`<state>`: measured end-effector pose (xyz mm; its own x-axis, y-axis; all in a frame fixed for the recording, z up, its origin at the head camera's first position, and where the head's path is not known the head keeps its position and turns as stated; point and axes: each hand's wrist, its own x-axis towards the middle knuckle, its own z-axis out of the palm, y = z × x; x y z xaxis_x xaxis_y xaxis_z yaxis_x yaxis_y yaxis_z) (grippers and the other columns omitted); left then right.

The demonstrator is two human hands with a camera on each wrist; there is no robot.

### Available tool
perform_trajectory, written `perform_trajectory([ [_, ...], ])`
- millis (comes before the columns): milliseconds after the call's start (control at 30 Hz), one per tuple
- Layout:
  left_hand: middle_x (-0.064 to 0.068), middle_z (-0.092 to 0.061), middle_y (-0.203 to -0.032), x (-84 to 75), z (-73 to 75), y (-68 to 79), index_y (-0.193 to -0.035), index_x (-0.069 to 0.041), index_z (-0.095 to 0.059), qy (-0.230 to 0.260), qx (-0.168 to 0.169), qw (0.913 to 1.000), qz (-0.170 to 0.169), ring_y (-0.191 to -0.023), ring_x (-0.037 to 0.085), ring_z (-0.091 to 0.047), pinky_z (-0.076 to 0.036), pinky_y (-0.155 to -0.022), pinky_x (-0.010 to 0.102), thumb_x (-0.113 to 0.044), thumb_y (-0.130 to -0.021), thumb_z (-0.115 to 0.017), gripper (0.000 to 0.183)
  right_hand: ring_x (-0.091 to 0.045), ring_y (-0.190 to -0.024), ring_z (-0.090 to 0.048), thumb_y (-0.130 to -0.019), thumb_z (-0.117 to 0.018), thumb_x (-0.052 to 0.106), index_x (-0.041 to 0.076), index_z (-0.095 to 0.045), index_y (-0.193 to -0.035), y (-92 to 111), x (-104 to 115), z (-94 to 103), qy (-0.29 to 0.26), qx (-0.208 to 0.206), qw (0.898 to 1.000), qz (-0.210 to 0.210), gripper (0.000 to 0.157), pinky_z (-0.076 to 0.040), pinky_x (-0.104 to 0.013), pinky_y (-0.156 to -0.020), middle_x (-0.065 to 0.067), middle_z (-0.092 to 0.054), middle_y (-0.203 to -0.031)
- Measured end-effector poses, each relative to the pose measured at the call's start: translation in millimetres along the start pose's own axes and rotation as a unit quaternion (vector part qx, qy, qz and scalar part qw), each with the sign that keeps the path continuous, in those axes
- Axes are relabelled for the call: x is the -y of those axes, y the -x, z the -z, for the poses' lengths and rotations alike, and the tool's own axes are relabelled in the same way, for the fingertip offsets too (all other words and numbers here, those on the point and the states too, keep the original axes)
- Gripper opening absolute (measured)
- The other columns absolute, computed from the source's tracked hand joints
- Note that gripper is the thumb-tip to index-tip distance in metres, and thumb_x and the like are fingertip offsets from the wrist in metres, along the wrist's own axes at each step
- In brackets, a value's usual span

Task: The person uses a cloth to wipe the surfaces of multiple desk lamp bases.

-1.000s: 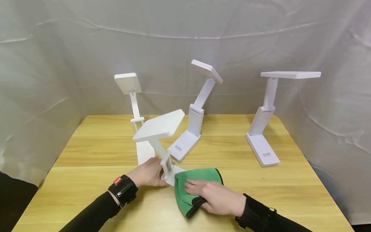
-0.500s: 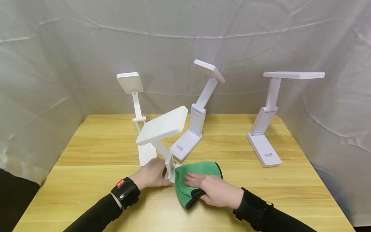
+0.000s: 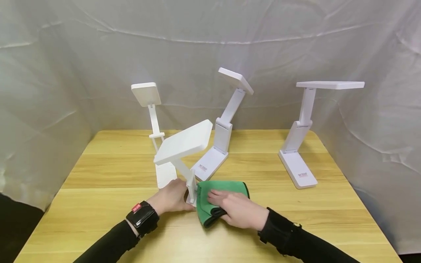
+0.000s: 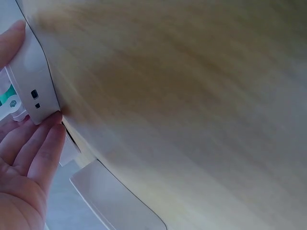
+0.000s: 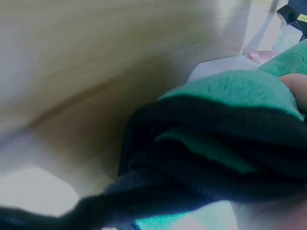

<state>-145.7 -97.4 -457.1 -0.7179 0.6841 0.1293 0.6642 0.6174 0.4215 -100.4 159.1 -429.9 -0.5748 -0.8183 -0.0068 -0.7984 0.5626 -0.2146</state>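
Observation:
A white folding desk lamp stands at the front middle of the table, its panel tilted. My left hand grips the rear end of its base, thumb on one side and fingers on the other in the left wrist view. Two small ports show on that end. My right hand holds a green cloth with black edging, pressing it over the front part of the base, which it hides. In the right wrist view the folded cloth bunches beside the thumb.
Behind stand three more white folding lamps: one at left, one in the middle and one at right. The left one's base lies close beyond my left hand. A grey sheet hangs behind the wooden table.
The cloth and my right hand have slid left and away from me along the lamp base, covering more of it. The lamp has turned slightly in my left hand.

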Motion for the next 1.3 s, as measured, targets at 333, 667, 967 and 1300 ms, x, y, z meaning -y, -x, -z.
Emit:
perform_trajectory([
  [333,-0.01,-0.061,-0.081,-0.9,-0.8,1.8,-0.105,-0.014,-0.06,0.008,0.003,0.9999,0.01,-0.069,0.006,-0.054,-0.05,-0.063,0.025,-0.042,-0.062,-0.083,0.056,-0.021,-0.134,-0.037,-0.078,-0.066,0.007,0.011,-0.048,-0.138,25,-1,-3.5,-0.038,0.014,0.998,0.041,0.062,-0.038,-0.044,-0.105,-0.006,-0.044,-0.144],
  [667,-0.007,-0.062,-0.082,-2.3,0.9,2.3,-0.1,-0.016,-0.059,0.013,0.004,0.9998,0.015,-0.071,0.007,-0.056,-0.051,-0.064,0.025,-0.04,-0.063,-0.083,0.05,-0.023,-0.133,-0.038,-0.085,-0.064,0.017,0.008,-0.05,-0.136,6,-8,0.4,-0.025,0.008,1.0,0.004,0.054,-0.037,-0.044,-0.105,-0.009,-0.045,-0.143],
  [967,-0.011,-0.058,-0.074,-5.3,-1.1,1.3,-0.097,-0.017,-0.06,0.001,0.001,0.9998,0.018,-0.064,0.005,-0.053,-0.049,-0.058,0.023,-0.044,-0.064,-0.082,0.048,-0.023,-0.134,-0.036,-0.078,-0.067,0.011,0.009,-0.046,-0.139,14,1,-9.8,0.005,-0.004,0.999,0.05,0.064,-0.035,-0.042,-0.107,-0.009,-0.043,-0.145],
  [1300,-0.005,-0.064,-0.083,-3.2,1.2,0.9,-0.102,-0.014,-0.06,0.017,0.01,0.9994,0.03,-0.07,0.008,-0.057,-0.051,-0.063,0.024,-0.04,-0.063,-0.084,0.053,-0.023,-0.135,-0.035,-0.081,-0.064,0.007,0.008,-0.047,-0.138,30,-14,-1.3,-0.036,0.005,0.999,-0.008,0.06,-0.037,-0.045,-0.105,-0.007,-0.043,-0.145],
])
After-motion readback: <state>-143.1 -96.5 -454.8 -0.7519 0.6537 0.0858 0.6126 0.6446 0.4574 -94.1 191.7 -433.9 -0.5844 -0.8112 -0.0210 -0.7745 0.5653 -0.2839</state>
